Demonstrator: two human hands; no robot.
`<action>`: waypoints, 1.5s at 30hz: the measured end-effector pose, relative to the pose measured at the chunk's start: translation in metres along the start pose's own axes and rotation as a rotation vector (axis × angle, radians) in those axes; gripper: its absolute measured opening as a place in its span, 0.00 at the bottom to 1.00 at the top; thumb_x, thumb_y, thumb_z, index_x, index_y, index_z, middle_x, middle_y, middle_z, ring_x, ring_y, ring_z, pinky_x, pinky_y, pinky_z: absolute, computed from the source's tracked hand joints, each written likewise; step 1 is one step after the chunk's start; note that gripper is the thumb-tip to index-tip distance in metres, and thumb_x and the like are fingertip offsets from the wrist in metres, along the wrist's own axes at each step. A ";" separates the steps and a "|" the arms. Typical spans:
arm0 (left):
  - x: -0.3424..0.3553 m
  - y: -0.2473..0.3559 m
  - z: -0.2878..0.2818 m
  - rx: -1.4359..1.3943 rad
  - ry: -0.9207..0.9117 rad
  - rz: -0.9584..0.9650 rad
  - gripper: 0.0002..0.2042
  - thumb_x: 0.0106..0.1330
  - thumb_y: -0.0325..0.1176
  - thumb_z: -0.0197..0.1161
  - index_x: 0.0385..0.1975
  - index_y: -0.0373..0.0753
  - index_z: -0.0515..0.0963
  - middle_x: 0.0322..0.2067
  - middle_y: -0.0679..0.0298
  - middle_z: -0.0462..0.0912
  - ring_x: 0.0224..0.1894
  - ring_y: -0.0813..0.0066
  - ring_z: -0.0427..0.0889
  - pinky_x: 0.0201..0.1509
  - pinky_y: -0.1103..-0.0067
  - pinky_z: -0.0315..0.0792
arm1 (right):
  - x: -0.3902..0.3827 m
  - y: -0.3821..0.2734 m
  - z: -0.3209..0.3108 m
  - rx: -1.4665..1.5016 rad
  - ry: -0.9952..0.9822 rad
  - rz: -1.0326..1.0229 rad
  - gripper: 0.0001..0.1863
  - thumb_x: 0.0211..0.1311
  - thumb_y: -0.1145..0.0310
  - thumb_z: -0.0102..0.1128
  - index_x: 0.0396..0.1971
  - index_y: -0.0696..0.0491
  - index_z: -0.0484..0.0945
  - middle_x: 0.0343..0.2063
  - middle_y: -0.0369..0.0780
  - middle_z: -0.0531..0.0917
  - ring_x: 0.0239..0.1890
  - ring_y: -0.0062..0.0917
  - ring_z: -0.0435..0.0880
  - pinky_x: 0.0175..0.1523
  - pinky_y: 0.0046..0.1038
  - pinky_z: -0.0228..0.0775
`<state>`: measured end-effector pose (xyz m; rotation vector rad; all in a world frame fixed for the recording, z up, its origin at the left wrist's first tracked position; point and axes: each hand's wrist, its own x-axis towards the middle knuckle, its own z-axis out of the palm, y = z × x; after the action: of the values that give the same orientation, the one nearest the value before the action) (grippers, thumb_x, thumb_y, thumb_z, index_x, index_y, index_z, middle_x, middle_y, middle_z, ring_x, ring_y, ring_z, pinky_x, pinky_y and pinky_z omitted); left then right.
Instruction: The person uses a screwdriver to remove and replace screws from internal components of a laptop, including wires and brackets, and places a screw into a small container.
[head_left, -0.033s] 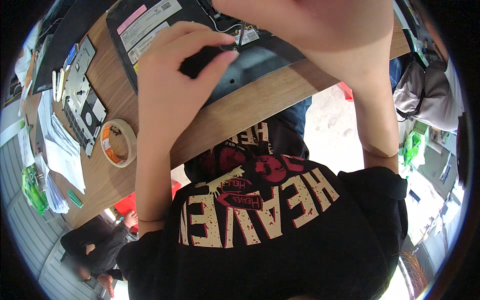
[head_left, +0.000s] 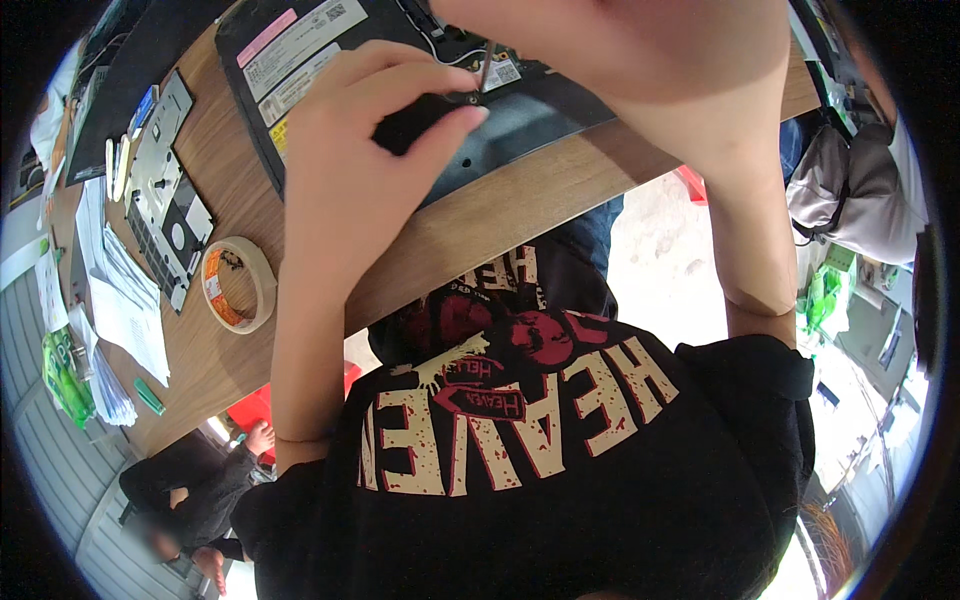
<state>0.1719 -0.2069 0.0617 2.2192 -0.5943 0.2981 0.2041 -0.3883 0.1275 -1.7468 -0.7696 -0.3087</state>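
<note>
My left hand (head_left: 355,190) pinches at a small black part (head_left: 460,98) with a round metal spot, its thumb and forefinger slightly apart around it, over an open black laptop body (head_left: 505,130) with labels, white cable and exposed board. A thin screwdriver shaft (head_left: 486,66) points down at that part from under my right hand (head_left: 650,60), whose fingers are mostly beyond the top edge.
On the wooden desk (head_left: 400,270) lie a tape roll (head_left: 238,285), loose metal panel (head_left: 165,185), papers (head_left: 125,310) and green item (head_left: 150,398). A seated person (head_left: 190,490) is at lower left; a grey bag (head_left: 840,190) sits at right.
My left hand has shifted slightly right, with its thumb a little lower beside the black part. The screwdriver shaft has moved slightly right.
</note>
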 end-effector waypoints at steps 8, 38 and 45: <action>0.005 0.001 0.010 0.035 -0.020 0.005 0.05 0.52 0.25 0.68 0.27 0.35 0.80 0.25 0.68 0.80 0.25 0.82 0.75 0.32 0.85 0.69 | 0.006 -0.004 0.000 0.078 0.039 -0.002 0.10 0.60 0.66 0.61 0.37 0.52 0.73 0.19 0.32 0.75 0.17 0.15 0.74 0.21 0.16 0.67; -0.007 0.004 0.003 -0.111 0.091 -0.257 0.14 0.47 0.21 0.67 0.36 0.41 0.78 0.27 0.70 0.80 0.32 0.74 0.79 0.38 0.77 0.66 | -0.011 0.083 -0.214 0.236 0.507 0.193 0.23 0.67 0.49 0.41 0.41 0.58 0.62 0.38 0.48 0.63 0.39 0.35 0.60 0.48 0.43 0.46; -0.005 0.000 0.008 -0.024 0.065 -0.078 0.08 0.49 0.19 0.66 0.29 0.38 0.81 0.26 0.64 0.81 0.31 0.71 0.80 0.39 0.79 0.69 | -0.041 0.013 -0.066 0.649 0.359 0.154 0.18 0.70 0.54 0.40 0.25 0.51 0.62 0.18 0.35 0.61 0.19 0.23 0.54 0.30 0.30 0.48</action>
<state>0.1681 -0.2112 0.0549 2.1953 -0.4727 0.3199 0.1935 -0.4654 0.1154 -1.0875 -0.4040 -0.2249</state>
